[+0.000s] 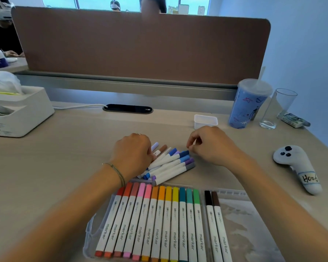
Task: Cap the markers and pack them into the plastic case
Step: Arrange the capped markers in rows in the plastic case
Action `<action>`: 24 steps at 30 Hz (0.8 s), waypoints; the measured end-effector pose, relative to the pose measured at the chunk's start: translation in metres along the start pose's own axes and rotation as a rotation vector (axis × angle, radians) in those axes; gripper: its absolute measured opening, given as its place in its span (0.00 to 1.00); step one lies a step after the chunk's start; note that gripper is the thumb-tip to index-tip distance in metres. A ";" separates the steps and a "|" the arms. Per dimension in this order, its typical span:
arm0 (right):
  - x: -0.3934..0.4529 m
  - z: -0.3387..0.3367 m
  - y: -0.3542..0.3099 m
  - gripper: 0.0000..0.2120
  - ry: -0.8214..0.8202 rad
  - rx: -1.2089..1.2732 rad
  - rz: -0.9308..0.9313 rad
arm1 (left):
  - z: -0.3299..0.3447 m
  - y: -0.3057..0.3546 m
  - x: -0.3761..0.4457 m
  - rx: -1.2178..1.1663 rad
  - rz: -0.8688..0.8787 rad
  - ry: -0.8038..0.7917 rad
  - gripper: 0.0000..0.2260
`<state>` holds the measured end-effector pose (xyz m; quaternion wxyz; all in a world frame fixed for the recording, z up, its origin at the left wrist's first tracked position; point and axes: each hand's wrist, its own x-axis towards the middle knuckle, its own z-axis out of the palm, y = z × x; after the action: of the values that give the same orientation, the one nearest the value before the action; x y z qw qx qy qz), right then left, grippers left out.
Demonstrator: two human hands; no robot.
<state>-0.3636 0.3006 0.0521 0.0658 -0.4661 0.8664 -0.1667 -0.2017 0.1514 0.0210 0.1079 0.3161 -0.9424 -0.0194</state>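
Observation:
A clear plastic case [233, 192] lies open at the near edge of the desk. Its left half holds a row of several capped markers [155, 220], red through green. Its right half holds a black marker and a brown marker [215, 224]. Just beyond the case lies a loose pile of white markers [170, 163] with blue, purple and grey caps. My left hand [133, 151] lies knuckles-up on the pile's left end, fingers curled around some of those markers. My right hand [208, 146] hovers at the pile's right end with fingers curled, thumb and forefinger close together just above a dark blue cap, holding nothing that I can see.
A small white tub [205, 121], a blue lidded cup [248, 104] and an empty glass [278, 108] stand at the back right. A white controller [299, 165] lies to the right. A tissue box [17, 110] sits at the left. A brown divider [140, 46] closes the back.

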 end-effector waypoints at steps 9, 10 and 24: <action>0.005 0.001 -0.001 0.08 -0.054 0.003 -0.087 | -0.001 0.000 0.000 -0.140 -0.012 -0.059 0.11; 0.002 -0.001 0.000 0.08 -0.061 0.017 -0.099 | -0.002 0.000 0.000 -0.223 -0.020 -0.087 0.09; -0.024 0.000 0.013 0.08 -0.158 -0.157 -0.222 | -0.021 0.015 -0.005 -0.826 0.016 -0.194 0.07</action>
<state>-0.3608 0.3273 0.0464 0.0783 -0.5742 0.8121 -0.0678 -0.2016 0.1669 0.0424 0.1365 0.2357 -0.8637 -0.4240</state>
